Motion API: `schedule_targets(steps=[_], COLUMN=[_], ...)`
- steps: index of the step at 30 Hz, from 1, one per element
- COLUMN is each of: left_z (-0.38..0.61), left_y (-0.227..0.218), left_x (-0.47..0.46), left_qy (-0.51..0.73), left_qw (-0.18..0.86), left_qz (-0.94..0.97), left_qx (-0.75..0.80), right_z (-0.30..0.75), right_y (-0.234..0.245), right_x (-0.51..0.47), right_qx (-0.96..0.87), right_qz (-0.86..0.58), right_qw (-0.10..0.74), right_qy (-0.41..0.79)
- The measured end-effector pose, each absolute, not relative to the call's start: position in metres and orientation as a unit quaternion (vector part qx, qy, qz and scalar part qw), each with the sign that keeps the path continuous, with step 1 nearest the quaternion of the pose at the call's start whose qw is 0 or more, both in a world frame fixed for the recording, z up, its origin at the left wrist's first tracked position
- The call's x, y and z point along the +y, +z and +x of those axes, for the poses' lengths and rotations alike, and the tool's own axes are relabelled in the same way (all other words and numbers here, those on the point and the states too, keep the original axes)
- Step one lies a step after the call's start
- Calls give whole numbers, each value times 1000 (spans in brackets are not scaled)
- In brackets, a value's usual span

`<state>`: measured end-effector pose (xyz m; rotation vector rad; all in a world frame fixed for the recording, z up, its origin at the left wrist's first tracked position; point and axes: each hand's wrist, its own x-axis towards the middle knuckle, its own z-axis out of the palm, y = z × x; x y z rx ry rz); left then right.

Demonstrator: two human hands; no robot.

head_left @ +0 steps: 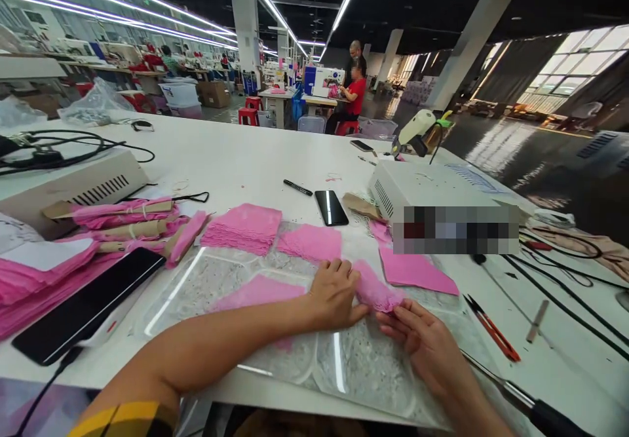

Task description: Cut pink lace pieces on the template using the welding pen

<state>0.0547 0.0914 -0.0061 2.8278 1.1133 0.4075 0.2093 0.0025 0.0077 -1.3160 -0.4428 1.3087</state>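
Observation:
My left hand [334,293] and my right hand [426,340] meet over a small piece of pink lace fabric [374,291], which rests on a clear plastic sheet [304,352] on the white table [246,155]. Fingers of both hands curl onto the piece, the left from the left side, the right pinching its lower right edge. Stacks of cut pink fabric [244,227] lie just beyond, with another stack [310,243] beside it and a flat pink piece [415,270] to the right.
A black phone [331,207] and a marker [297,188] lie mid-table. A white machine box [432,198] stands right, red-handled snips [494,329] near it. Pink bundles [122,217] and a dark tablet [86,306] sit left. People work at a sewing table [319,99] far behind.

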Motion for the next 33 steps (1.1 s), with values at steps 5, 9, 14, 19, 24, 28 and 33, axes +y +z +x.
schedule_targets(steps=[5,9,14,19,24,28,33], left_z=[79,67,25,0,10,12,14], left_y=[-4,8,14,11,3,1,11], left_x=[97,102,80,67,72,63,62], left_qy=[112,97,94,117,132,122,120], left_qw=[10,-12,-3,34,44,25,56], left_qz=[934,940,962,978,985,984,980], left_qx=[340,327,257,170,104,124,150], right_z=[215,229,251,249,236,248,258], right_y=[11,10,-4,-7,-8,-23,-17], right_x=[0,-7,-40,-58,-47,-55,-64], right_qx=[-217,-240,-340,-508,-685,-690,-676], right_qz=[-546,-548,-613,-709,-664,-687,-689], right_qw=[593,591,445,395,294,225,259], right_qy=[551,541,557,289,58,-44,-43])
